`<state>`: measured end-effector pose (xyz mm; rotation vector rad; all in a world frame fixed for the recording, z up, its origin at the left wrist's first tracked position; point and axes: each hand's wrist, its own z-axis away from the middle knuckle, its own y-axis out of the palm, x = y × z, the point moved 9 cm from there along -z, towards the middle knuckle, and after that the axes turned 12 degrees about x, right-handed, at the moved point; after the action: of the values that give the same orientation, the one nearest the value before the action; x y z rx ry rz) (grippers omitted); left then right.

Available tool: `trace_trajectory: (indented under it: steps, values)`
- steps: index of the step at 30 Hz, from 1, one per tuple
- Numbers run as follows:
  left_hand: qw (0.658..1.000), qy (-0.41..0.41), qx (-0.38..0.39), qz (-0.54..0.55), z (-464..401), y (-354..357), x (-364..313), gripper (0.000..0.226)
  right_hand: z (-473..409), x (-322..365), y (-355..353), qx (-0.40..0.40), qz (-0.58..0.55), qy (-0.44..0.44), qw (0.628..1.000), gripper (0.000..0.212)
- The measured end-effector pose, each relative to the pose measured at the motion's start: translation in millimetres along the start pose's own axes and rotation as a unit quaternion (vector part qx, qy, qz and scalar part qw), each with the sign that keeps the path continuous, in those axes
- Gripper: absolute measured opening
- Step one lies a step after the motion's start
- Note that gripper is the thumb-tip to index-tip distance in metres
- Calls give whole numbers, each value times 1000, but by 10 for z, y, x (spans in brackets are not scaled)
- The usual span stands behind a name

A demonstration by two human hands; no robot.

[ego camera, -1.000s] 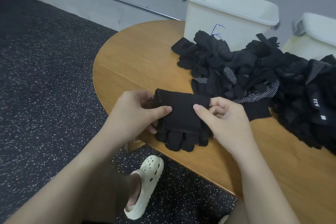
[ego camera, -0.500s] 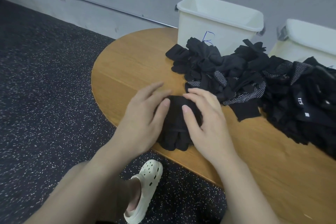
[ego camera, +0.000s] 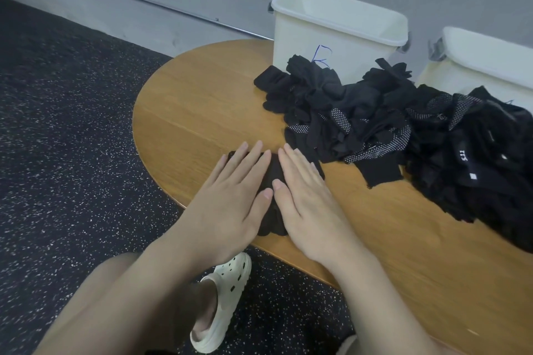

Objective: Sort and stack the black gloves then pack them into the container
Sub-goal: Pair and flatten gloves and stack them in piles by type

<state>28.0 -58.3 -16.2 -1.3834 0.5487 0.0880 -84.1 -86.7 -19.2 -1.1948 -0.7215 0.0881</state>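
L hand [ego camera: 230, 199] + R hand [ego camera: 305, 204] flat on folded black gloves [ego camera: 272, 179], table [ego camera: 202, 101] edge.

Both hands are down flat now! A second ago the left hand [ego camera: 230, 196] and right hand [ego camera: 305, 204] pinched the folded glove bundle [ego camera: 272, 179] by its upper edge, thumbs on top. Since then the fingers [ego camera: 253, 155] have straightened and spread, palms pressing the bundle onto the tabletop [ego camera: 202, 106]. Most of the glove has vanished beneath them, with just a dark strip showing between the hands.
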Motion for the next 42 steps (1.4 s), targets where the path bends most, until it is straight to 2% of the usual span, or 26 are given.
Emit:
trace_trajectory:
  steps: [6,11,15,19,22,24,26,28,33,42]
  values:
    - [1000,-6,0,12,-28,16,26,66,-24,-5,11,-29,20,6,999,59]
    - [997,-2,-21,-70,-96,-4,49,68,-26,-8,-2,-39,25,20,999,59]
    - [996,-4,-40,-81,-68,-23,0,68,17,12,-17,-52,27,19,998,60]
    - [989,-32,-114,-90,102,-146,-168,69,163,-15,-123,-56,-53,6,997,59]
    - [985,5,-156,-73,203,-134,-559,60,461,-274,-350,-134,-127,23,982,51]
    - [984,59,-148,-79,171,-13,-880,56,701,-543,-522,-210,-121,47,969,42]
    - [985,96,-120,-82,56,136,-1096,53,868,-846,-624,-242,-106,79,961,35]
    - [987,114,-99,-60,-116,261,-1193,46,960,-1099,-680,-243,-89,104,960,32]
    - [986,142,-70,-48,-616,448,-1422,47,953,-1348,-746,-219,-29,105,970,34]
    - [995,77,-35,-51,-917,629,-1476,50,919,-1536,-721,-215,-49,92,971,34]
